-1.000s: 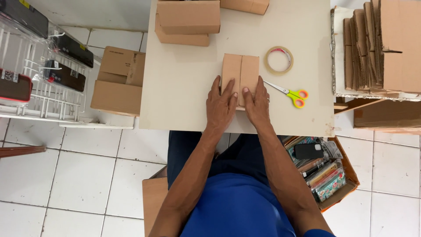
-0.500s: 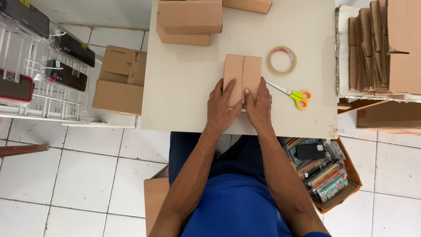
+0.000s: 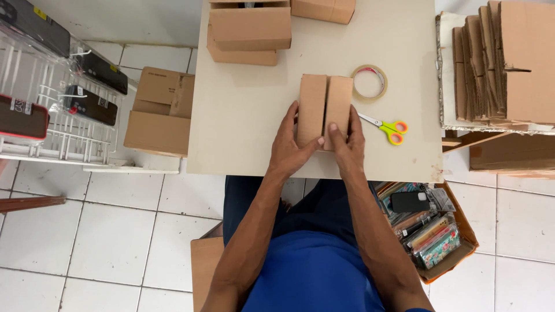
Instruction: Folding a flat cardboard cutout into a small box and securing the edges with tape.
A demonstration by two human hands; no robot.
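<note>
Cardboard box [image 3: 325, 110], a small brown one with two top flaps folded to meet at a centre seam, lies near the front edge of the pale table [image 3: 243, 127], and both hands grip its near end. That near end is covered by the fingers, so its bottom edge cannot be made out.

Going by size: the table fills the middle of the view, and its far edge is cut off at twelve o'clock. At two o'clock from the box a stack of flat cardboard blanks [image 3: 503, 63] stands on a side shelf, partly out of frame. At ten o'clock two larger closed cartons [image 3: 248, 32] sit stacked on the table, with another carton [image 3: 324, 8] cropped at the top edge. At nine o'clock, on the floor, is an open carton [image 3: 159, 110], and beyond it a white wire rack [image 3: 52, 115] with dark wrapped packs, too small to identify. At four o'clock a floor box [image 3: 433, 231] holds phone cases, half hidden by the table.

The left hand [image 3: 289, 147] clamps the box's left side, thumb on top near the seam. The right hand [image 3: 346, 144] clamps the right side, thumb on the right flap.

A tape roll [image 3: 369, 82] lies just beside the box at one o'clock. Scissors [image 3: 384, 126] with yellow-and-orange handles lie at three o'clock.
</note>
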